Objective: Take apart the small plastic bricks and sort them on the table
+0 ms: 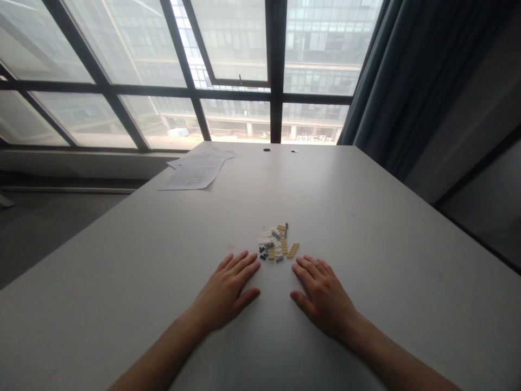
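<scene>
My left hand lies flat on the white table, palm down, fingers stretched forward and thumb apart. Opposite it, my right hand rests the same way, holding nothing. Just beyond the fingertips, between the two hands, is a small pile of building bricks in tan, white, grey and black. A tan brick lies at the pile's right side, near my right fingertips. Several black bricks sit at the left, close to my left fingertips. Some pieces overlap, so their shapes are hard to make out.
Printed paper sheets lie overlapping at the table's far left. Two cable holes are near the far edge. Behind stand large windows with dark frames, one pane tilted. A dark blue curtain hangs at the right.
</scene>
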`<state>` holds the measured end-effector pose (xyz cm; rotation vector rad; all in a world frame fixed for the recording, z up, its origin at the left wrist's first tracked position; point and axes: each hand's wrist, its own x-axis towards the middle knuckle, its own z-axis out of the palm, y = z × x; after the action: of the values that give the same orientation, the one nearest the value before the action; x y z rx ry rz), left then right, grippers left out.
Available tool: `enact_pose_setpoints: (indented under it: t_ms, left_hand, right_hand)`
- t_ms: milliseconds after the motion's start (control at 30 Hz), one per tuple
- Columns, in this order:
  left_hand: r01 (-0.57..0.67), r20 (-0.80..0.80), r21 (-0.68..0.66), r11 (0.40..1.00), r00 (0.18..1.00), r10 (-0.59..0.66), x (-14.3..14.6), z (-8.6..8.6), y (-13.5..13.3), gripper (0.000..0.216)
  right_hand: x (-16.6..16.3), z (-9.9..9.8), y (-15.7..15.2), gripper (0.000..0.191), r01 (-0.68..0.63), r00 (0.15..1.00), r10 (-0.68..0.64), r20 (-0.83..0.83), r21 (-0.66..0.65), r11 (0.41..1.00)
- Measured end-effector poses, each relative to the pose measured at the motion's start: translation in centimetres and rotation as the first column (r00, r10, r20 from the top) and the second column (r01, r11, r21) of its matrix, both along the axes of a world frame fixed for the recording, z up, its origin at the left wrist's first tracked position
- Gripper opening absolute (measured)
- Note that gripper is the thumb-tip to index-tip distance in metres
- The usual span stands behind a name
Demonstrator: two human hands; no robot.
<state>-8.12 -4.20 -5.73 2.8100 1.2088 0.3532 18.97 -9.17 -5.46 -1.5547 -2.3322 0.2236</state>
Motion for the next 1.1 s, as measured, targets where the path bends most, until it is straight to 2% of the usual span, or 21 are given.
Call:
enact_pose_setpoints:
  t_ms: [333,567,700,867,1100]
  left_hand:
    - [-0.04,0.072,-0.002,0.999,0.997,0.04,0.0,0.5,-0.2,0.044]
    - [-0.184,0.142,-0.057,0.981,0.971,0.19,1.9,1.2,0.9,0.037]
    - [-0.255,0.207,-0.058,0.965,0.943,0.262,3.3,1.4,2.4,0.023]
    - [-0.264,0.248,-0.041,0.964,0.932,0.266,3.8,1.1,3.0,0.014]
    - [-0.248,0.246,-0.012,0.969,0.938,0.244,3.8,0.8,2.6,0.015]
  right_hand:
    - [-0.4,0.1,-0.4,0.037,-0.035,0.999,0.037,-0.027,0.067,0.997]
    - [-0.9,0.1,-0.8,0.03,-0.056,0.998,0.06,-0.03,0.109,0.992]
    - [-1.0,0.0,-0.7,0.029,-0.058,0.997,0.062,-0.035,0.109,0.992]
    - [-1.0,0.2,-0.6,0.028,-0.068,0.997,0.072,-0.039,0.108,0.992]
    - [-0.9,0.3,-0.7,0.028,-0.069,0.996,0.074,-0.041,0.104,0.992]
